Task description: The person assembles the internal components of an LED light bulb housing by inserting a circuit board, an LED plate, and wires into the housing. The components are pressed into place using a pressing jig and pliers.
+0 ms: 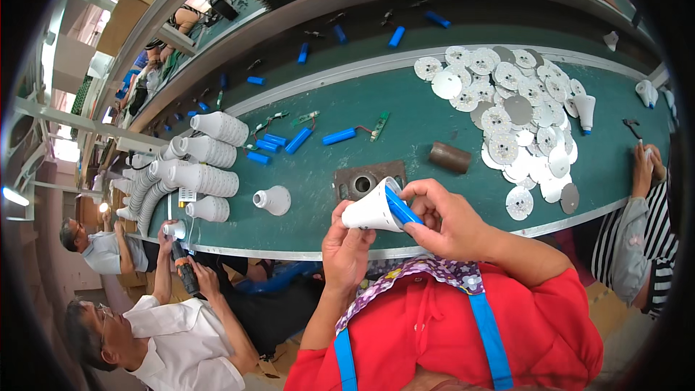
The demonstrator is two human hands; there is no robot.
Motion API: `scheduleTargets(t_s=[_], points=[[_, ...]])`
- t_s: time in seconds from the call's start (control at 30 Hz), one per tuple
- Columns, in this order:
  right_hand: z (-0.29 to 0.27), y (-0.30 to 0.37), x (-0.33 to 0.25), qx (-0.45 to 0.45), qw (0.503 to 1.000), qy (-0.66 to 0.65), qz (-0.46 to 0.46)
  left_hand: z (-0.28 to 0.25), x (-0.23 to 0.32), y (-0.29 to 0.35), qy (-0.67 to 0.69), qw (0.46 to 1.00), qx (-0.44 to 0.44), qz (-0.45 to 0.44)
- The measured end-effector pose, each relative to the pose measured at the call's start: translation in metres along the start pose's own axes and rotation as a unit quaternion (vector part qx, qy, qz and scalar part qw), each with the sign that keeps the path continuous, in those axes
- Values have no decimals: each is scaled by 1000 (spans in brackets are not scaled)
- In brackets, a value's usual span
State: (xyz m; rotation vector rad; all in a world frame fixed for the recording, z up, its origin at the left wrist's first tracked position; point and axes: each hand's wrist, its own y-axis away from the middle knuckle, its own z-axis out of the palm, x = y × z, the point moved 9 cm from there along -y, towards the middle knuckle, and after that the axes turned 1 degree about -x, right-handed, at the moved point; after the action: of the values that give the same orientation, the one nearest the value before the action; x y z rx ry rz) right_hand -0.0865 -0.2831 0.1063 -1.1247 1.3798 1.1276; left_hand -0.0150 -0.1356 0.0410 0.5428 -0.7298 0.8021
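Observation:
My left hand (347,250) is closed around a white cone-shaped lamp housing (368,211), its wide mouth tilted toward the right. Inside that mouth sits a blue cylindrical battery (402,208), part of it sticking out. The fingers of my right hand (452,221) pinch the battery at the housing's rim. Just behind the housing is a brown metal block (364,182) with a round hole, lying on the green bench. A brown metal cylinder (449,157) lies to its right. One loose white housing (271,200) stands to the left of my hands.
Stacked white housings (210,179) fill the bench's left side. Blue batteries with small circuit boards (340,136) lie beyond my hands. A heap of round white LED discs (517,101) covers the right. Co-workers sit on both sides; the left one holds a power screwdriver (185,271).

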Motion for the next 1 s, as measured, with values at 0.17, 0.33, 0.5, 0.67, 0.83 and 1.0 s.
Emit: scheduleTargets(t_s=[0.17, 0.33, 0.5, 0.67, 0.83, 1.0], points=[[6, -1, -20, 13, 981, 145, -130, 3, 1, 2, -1, 998, -57, 36], [11, 6, -38, 82, 935, 221, -264, -6, -2, 2, 27, 998, -45, 21], [17, 7, -52, 73, 920, 256, -288, -14, -1, 3, 37, 999, -13, 21], [19, 4, -49, 67, 918, 259, -293, -10, -1, 1, 51, 998, -22, 27], [26, 6, -39, 35, 915, 286, -282, -18, -12, 7, 33, 999, -5, -12], [23, 8, -24, 1, 920, 312, -239, -17, -32, 12, 44, 998, 19, -46]])
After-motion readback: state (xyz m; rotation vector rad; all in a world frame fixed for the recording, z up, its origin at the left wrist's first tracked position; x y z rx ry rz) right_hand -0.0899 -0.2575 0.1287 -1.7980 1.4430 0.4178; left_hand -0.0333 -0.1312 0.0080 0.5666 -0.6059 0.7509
